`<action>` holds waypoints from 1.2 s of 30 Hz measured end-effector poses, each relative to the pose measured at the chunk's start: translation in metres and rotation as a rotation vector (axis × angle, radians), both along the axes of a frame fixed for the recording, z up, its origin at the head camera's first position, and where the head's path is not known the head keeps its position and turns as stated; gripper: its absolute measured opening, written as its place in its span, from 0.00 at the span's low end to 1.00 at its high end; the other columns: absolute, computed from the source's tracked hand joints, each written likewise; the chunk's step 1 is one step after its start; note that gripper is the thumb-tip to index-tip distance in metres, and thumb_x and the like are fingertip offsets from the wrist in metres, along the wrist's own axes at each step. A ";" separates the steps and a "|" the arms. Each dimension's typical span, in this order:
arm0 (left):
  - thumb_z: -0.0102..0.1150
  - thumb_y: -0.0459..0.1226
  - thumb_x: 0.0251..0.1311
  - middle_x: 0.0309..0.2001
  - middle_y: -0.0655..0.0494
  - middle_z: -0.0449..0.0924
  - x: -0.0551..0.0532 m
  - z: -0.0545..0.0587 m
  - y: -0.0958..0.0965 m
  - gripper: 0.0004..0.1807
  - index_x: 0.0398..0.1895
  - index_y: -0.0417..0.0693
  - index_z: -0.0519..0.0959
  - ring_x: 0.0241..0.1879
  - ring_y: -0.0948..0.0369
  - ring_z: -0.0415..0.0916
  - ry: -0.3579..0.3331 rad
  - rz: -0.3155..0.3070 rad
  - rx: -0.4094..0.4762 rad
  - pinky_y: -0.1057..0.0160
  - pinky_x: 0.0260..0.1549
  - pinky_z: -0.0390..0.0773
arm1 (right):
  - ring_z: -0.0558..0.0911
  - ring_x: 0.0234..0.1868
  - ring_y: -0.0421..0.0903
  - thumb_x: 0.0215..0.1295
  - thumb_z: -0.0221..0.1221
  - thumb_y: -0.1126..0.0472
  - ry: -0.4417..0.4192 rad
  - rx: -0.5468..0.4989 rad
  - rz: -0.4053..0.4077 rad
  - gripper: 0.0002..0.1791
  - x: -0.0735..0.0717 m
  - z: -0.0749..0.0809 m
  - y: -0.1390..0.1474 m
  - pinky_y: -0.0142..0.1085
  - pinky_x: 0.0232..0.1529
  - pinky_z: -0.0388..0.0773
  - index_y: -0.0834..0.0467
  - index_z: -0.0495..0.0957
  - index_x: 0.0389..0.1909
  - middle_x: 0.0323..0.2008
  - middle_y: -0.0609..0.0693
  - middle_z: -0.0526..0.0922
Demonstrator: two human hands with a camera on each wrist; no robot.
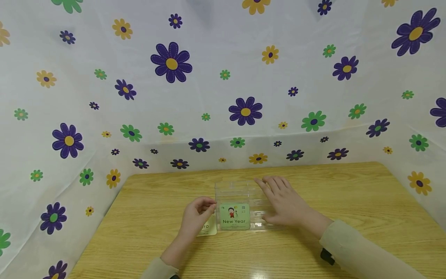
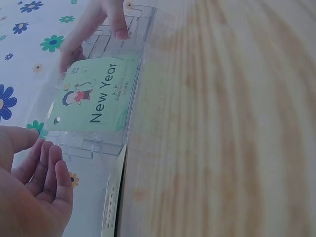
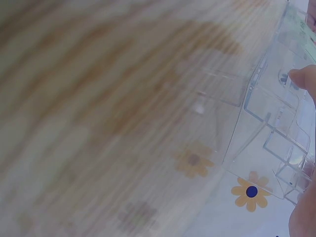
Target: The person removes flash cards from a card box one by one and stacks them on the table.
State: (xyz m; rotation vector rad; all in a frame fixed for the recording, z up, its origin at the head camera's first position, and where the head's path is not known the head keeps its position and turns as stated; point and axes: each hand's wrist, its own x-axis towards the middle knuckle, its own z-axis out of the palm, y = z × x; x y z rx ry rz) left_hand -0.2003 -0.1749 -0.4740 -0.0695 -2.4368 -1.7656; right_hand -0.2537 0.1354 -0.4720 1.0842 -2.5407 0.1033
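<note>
A clear plastic card holder (image 1: 232, 197) with stepped compartments stands on the table. In its left section is a green "New Year" card (image 1: 235, 217). My right hand (image 1: 283, 201) grips the holder's right part, thumb at the front and fingers reaching to the back edge; in the right wrist view the thumb (image 3: 302, 79) touches the plastic. My left hand (image 1: 198, 213) is at the holder's left edge, its fingers loosely curled; the left wrist view shows nothing between thumb and fingertips. Partly hidden beneath that hand is a pale yellow card (image 1: 209, 228), with lettering ending in "ro".
The wood-grain table (image 1: 156, 205) extends to both sides of the holder. White cloth (image 1: 209, 89) with purple, yellow and green flowers hangs behind and along both sides of it.
</note>
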 end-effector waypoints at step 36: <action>0.66 0.27 0.69 0.42 0.41 0.88 0.003 0.002 0.009 0.05 0.44 0.35 0.88 0.34 0.69 0.77 0.000 0.016 -0.072 0.74 0.35 0.78 | 0.69 0.70 0.58 0.56 0.69 0.33 -0.012 0.018 -0.006 0.63 0.002 0.004 -0.001 0.57 0.76 0.67 0.59 0.51 0.83 0.72 0.62 0.68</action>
